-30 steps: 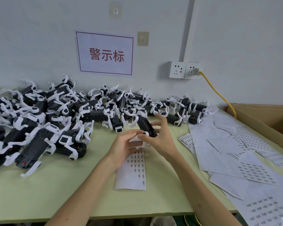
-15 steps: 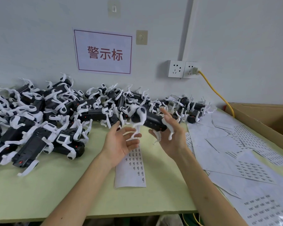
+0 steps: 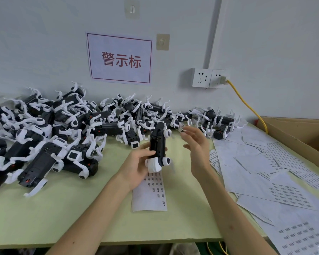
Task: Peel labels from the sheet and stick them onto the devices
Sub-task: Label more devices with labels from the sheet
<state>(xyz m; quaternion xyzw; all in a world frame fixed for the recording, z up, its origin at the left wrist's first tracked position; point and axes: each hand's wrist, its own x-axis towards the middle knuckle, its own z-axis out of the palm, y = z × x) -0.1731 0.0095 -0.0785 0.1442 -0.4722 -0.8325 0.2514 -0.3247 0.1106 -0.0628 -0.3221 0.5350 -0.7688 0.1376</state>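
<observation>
Green table [image 3: 63, 218]: left hand [image 3: 136, 162] grips a black-and-white device [image 3: 157, 144]; right hand [image 3: 197, 148] hovers loose-fingered, seemingly empty.

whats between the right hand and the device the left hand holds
Nothing. In the head view the gap between the right hand and the device in the left hand is bare; only the table shows behind it.
</observation>
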